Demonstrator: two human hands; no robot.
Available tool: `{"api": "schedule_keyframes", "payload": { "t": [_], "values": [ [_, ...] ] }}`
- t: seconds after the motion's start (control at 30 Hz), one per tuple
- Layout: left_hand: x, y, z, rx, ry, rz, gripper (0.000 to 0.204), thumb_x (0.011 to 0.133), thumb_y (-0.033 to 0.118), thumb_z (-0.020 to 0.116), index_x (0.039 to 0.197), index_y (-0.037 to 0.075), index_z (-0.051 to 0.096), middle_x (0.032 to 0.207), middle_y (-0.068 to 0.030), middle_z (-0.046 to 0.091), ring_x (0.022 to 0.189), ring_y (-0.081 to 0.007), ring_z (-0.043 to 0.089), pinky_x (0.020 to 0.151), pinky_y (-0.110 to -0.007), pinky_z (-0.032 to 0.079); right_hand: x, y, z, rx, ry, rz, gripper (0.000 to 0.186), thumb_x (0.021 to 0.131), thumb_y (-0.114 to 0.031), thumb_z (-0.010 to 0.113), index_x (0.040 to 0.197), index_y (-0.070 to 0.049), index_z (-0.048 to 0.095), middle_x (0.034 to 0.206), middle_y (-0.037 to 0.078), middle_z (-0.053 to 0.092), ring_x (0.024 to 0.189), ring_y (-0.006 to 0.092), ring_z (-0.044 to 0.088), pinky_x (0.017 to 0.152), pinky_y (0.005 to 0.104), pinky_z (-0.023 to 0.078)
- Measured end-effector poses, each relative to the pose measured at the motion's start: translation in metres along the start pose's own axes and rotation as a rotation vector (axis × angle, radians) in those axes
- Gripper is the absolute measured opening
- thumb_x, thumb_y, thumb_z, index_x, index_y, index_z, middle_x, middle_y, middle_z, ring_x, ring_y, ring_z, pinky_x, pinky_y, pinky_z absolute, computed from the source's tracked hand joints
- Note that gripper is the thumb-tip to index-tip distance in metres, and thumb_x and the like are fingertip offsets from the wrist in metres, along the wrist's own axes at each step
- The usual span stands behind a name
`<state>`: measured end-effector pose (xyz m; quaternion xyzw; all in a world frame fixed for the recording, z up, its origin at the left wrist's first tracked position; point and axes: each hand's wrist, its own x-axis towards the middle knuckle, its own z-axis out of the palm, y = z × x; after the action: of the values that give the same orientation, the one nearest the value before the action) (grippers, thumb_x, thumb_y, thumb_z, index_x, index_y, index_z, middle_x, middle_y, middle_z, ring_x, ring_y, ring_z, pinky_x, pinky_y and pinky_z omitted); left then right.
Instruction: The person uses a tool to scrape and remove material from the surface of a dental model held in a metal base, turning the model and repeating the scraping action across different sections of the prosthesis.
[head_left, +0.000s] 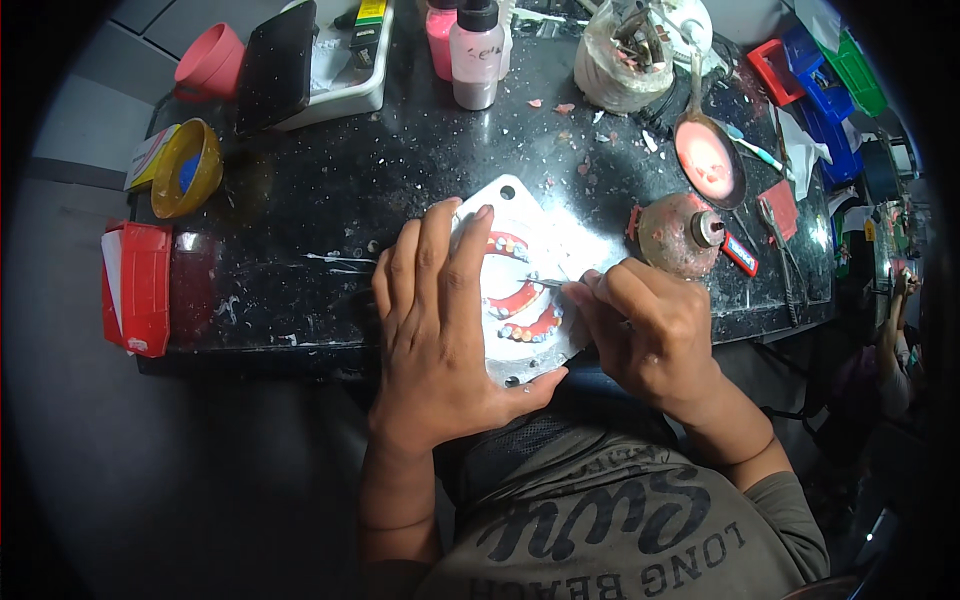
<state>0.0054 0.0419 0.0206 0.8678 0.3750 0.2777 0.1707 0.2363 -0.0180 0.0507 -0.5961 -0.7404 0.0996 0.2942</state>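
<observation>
A white and grey metal dental flask (528, 215), with a hole at its far end and another at its near end, lies at the table's front edge. Red denture bases with teeth (535, 328) are set in its white filling. My left hand (430, 310) grips the flask's left side, its fingers over the far part and the thumb along the near edge. In my right hand (645, 325) is a thin metal carving tool (545, 283), pinched between the fingers. The tool's tip meets the filling near the middle denture piece. Bright light washes out the flask's right side.
Behind stand bottles (476, 55) and a white tray (375, 85). On the right are a round burner (675, 235), a pan with pink wax (706, 158) and a bag-lined container (620, 65). A yellow bowl (205, 165) and red box (150, 290) sit left.
</observation>
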Motion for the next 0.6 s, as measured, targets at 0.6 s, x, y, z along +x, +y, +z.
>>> {"api": "schedule_keyframes", "payload": {
  "t": [0.6],
  "values": [
    [0.009, -0.015, -0.008, -0.065, -0.085, 0.042, 0.145, 0.057, 0.062, 0.099, 0.172, -0.003, 0.039, 0.171, -0.0290, 0.047, 0.159, -0.0489, 0.043, 0.131, -0.060, 0.028, 0.014, -0.012, -0.006, -0.110, -0.038, 0.069, 0.021, 0.101, -0.019, 0.083, 0.091, -0.007, 0.069, 0.073, 0.012, 0.066, 0.062, 0.0388, 0.069, 0.054, 0.0511, 0.048]
  ]
}}
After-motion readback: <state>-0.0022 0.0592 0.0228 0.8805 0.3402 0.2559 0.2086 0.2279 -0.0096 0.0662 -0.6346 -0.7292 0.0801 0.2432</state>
